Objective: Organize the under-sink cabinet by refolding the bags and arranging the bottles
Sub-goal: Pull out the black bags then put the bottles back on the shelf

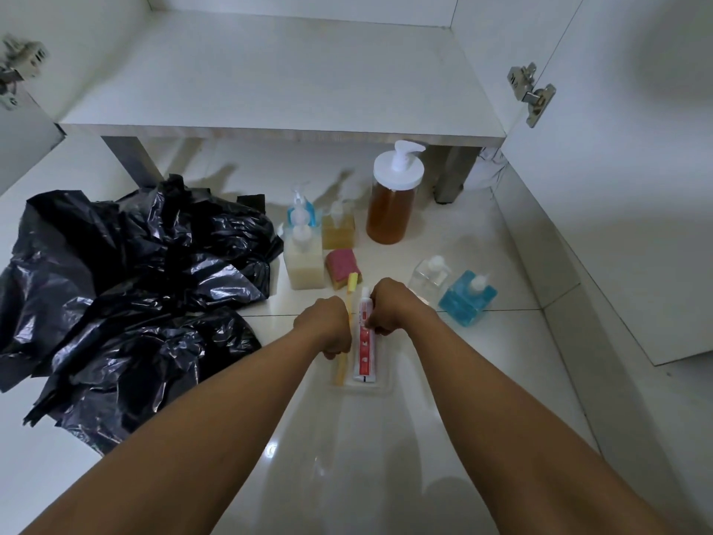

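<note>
Gripping a toothbrush [341, 368] in the curled left hand [326, 330]; pinching a toothpaste tube [364, 353] with the tucked fingers of the right hand [389, 308]. Setting both, apparently, into a clear tray [380, 384] whose edges barely show. Just beyond, a sponge [342, 264] beside small bottles [304, 260], a big amber bottle [389, 212] behind, two more bottles [467, 301] off to the right. All out on the floor, loosely grouped, none in the cabinet [270, 79]. Black bags [127, 287] crumpled in a heap at left, unfolded. Early days: refolding and arranging both left to do.
</note>
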`<state>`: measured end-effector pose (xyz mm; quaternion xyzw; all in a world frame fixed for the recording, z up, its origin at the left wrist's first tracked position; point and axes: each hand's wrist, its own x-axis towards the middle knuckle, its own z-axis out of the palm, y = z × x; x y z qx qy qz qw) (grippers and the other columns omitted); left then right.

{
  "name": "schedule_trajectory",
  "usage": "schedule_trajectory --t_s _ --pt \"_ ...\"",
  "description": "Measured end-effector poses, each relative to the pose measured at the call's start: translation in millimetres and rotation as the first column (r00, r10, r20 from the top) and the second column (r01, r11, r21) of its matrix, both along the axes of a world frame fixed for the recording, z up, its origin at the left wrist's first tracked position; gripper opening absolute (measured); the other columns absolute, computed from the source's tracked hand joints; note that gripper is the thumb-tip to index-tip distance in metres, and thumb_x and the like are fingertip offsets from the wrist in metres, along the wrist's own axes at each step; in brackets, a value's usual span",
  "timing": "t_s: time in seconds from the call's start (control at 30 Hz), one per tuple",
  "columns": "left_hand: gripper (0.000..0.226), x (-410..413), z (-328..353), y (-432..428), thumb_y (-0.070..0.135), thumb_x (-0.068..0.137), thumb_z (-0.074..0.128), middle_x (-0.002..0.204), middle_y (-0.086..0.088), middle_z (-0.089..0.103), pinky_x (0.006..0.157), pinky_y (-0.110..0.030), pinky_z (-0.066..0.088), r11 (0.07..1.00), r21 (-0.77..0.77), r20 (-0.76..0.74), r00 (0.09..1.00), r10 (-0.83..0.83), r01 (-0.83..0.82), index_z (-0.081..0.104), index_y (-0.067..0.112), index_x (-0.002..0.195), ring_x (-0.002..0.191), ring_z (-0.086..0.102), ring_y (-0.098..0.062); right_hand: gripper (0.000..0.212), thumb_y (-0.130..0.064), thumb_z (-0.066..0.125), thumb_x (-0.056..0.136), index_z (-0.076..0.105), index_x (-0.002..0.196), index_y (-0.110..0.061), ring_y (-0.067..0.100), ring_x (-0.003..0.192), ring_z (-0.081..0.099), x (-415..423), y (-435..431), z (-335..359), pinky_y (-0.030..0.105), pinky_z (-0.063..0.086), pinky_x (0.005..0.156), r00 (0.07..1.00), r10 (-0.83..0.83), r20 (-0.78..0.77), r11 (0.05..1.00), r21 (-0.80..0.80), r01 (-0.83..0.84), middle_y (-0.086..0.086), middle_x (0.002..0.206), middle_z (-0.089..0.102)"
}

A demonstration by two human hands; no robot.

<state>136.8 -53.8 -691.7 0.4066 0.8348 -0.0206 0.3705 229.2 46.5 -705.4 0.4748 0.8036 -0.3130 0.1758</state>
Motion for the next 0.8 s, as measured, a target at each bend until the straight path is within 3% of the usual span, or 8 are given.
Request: schedule_trajectory --t_s 0.2,0.33,0.47,0.6,0.8 --pt "0.022 2.0 -4.6 4.2 0.032 0.089 0.068 0.082 -0.004 0.071 0.069 -0.033 0.063 0.998 0.065 0.009 1.0 0.017 -0.017 0.057 0.014 0.097 0.058 0.073 -0.016 0.034 -0.006 0.081 0.077 0.066 0.108 -0.006 0.028 0.087 0.072 -2.4 -2.1 -4.0 0.042 0.061 0.081 1.0 0.011 -0.01 1.0 -0.025 -0.011 0.014 0.101 0.07" --pt "0.013 0.8 -4.2 3.9 0.014 0.091 0.064 0.087 -0.005 0.065 0.063 -0.032 0.059 0.995 0.096 -0.061 0.998 0.029 -0.023 0.053 0.013 0.096 0.065 0.071 -0.02 0.022 -0.009 0.075 0.085 0.065 0.104 -0.004 0.027 0.077 0.074 -0.9 1.1 7.5 0.039 0.064 0.071 0.993 -0.101 -0.06 0.988 -0.126 0.093 0.015 0.095 0.071" --pt "0.014 -0.5 -2.7 3.0 0.01 0.087 0.061 0.083 -0.004 0.057 0.059 -0.03 0.05 0.995 0.098 -0.102 0.995 0.02 -0.01 0.054 0.013 0.098 0.078 0.068 -0.024 0.031 -0.022 0.08 0.082 0.064 0.103 -0.006 0.018 0.061 0.074 1.9 1.7 11.7 0.025 0.059 0.055 0.984 -0.152 -0.09 0.981 -0.135 0.139 0.012 0.091 0.071" --pt "0.023 -1.4 -2.0 3.1 0.024 0.09 0.062 0.101 -0.005 0.056 0.072 -0.034 0.05 0.994 0.111 -0.096 0.995 0.021 -0.01 0.05 0.014 0.106 0.099 0.063 -0.027 0.042 -0.033 0.086 0.076 0.063 0.099 -0.007 0.02 0.069 0.074 0.9 -2.1 3.7 0.031 0.062 0.067 0.978 -0.163 -0.126 0.985 -0.078 0.154 0.011 0.092 0.072" --pt "0.023 -5.4 -2.8 4.8 0.029 0.093 0.063 0.098 -0.002 0.057 0.071 -0.032 0.048 0.994 0.095 -0.073 0.996 0.058 -0.051 0.046 0.016 0.102 0.089 0.059 -0.022 0.053 -0.051 0.083 0.073 0.057 0.101 -0.015 0.02 0.079 0.07 -1.0 -10.1 -2.2 0.034 0.06 0.075 0.97 -0.174 -0.173 0.976 0.101 0.193 0.003 0.093 0.065"
